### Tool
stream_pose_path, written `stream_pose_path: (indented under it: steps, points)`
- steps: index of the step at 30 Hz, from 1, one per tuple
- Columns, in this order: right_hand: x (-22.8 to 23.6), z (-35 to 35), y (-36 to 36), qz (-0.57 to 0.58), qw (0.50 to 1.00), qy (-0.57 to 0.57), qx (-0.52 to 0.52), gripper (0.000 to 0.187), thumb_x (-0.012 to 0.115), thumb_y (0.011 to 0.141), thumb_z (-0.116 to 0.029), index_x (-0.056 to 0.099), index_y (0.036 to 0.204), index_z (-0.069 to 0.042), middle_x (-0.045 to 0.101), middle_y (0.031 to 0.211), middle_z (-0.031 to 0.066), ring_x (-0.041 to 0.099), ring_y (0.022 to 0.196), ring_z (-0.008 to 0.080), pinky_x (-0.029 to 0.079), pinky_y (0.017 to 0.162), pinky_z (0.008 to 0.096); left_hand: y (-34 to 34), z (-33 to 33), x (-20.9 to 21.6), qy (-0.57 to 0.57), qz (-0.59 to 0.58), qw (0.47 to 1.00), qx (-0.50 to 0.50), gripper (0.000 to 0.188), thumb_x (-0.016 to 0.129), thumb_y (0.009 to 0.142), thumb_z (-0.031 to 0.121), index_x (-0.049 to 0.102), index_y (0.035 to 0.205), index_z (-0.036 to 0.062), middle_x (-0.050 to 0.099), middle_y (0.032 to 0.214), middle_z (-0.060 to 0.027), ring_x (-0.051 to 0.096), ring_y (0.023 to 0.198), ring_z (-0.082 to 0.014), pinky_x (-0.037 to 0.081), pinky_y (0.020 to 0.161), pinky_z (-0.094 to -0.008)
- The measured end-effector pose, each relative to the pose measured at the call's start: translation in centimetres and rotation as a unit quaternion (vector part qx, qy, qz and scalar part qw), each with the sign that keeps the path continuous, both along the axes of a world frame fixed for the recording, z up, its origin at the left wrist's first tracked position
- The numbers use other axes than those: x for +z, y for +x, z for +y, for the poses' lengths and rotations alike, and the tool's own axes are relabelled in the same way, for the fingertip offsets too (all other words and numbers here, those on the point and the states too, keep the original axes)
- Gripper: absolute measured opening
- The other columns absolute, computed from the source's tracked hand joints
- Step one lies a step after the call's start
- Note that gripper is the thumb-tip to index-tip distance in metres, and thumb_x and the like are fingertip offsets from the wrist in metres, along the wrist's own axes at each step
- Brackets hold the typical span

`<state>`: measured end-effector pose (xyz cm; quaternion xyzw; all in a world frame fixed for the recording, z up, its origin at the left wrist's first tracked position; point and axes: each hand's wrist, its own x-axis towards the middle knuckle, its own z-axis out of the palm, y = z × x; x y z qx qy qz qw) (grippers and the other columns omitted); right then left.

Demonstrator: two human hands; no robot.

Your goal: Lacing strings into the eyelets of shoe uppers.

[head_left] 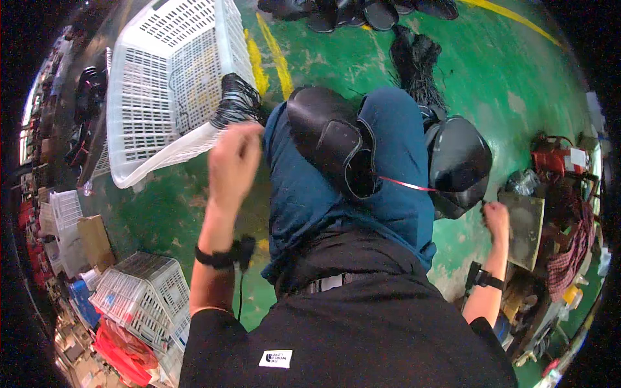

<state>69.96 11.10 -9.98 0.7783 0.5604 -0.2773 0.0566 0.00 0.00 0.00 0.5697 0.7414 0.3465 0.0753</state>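
A black shoe upper (333, 139) lies across my thighs, its open end toward my body. Beside my right knee rests a stack of black shoe uppers (459, 165); a thin red-and-white strip (406, 185) runs between them and the upper on my lap. My left hand (236, 161) is closed, slightly blurred, just below a bundle of black laces (236, 103) draped over a crate's rim. Whether it grips a lace cannot be made out. Lower right, my right hand (497, 221) is curled closed near the stack, with a tiny dark bit at its fingertips.
A large white plastic crate (139, 116) stands at the left. More black shoe pieces (378, 14) and another bundle of laces (417, 64) lie on the green floor ahead. White baskets (139, 291) are at lower left. A board (522, 229) and a red bag (556, 155) are at right.
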Motion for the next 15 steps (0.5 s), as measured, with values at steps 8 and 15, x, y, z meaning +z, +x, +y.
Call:
stream_pose_path:
  steps: [8,15]
  points:
    - [16.1,2.6,-15.5,0.200,0.955,0.212,0.053,0.028,0.064,0.099,-0.026,0.068,0.088,-0.001,0.061,0.073,0.0011,0.053,0.066,0.0087,0.043,0.061,0.0268,-8.1,4.9,-2.1,-0.074,0.182,0.981,0.011,0.013,0.064,0.093,0.017,0.066,0.100,0.0063,0.067,0.102,-0.0124,0.065,0.093,-0.0362,0.051,0.079,-0.0451]
    - [18.6,1.5,-21.8,0.250,0.926,0.252,0.130,0.017,0.068,0.095,-0.013,0.067,0.087,0.002,0.060,0.076,0.0030,0.054,0.070,0.0085,0.042,0.063,0.0251,-7.4,4.7,1.9,-0.006,0.170,0.986,0.002,0.010,0.061,0.095,0.015,0.063,0.095,0.0054,0.065,0.095,-0.0124,0.064,0.090,-0.0364,0.050,0.077,-0.0445]
